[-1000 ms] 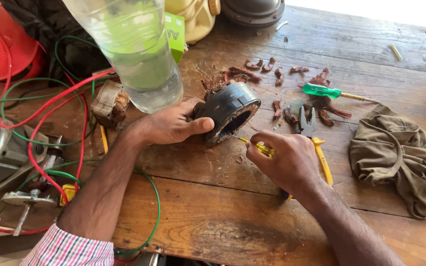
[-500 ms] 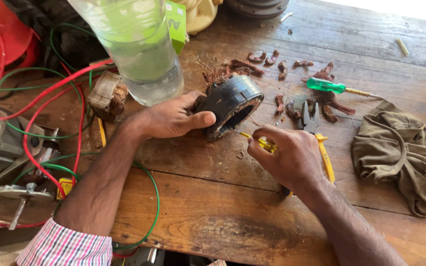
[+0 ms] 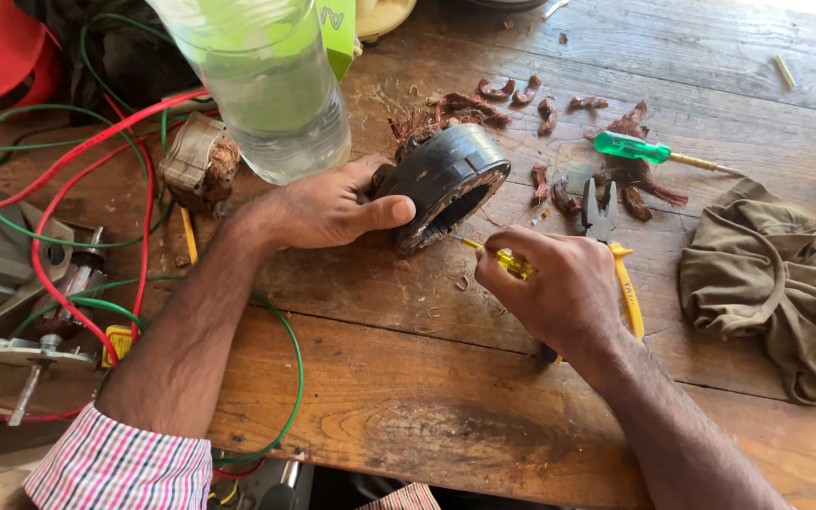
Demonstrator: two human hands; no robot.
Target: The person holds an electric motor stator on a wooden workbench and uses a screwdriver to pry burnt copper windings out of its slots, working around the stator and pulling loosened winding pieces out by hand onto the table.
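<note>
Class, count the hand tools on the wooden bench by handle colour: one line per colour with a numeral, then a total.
Green handle: 1, the green screwdriver lying near the cloth.
Yellow handle: 2, the yellow screwdriver in the right hand, its tip at the dark ring-shaped motor part gripped by the left hand, and the yellow-handled pliers.
Total: 3

One head camera looks steeply down, close over the wooden bench (image 3: 408, 397), just above the fingers (image 3: 507, 274).

Your left hand (image 3: 332, 208) lies palm down with its thumb stretched out, while your right hand (image 3: 559, 288) is curled into a fist just beside it.
</note>
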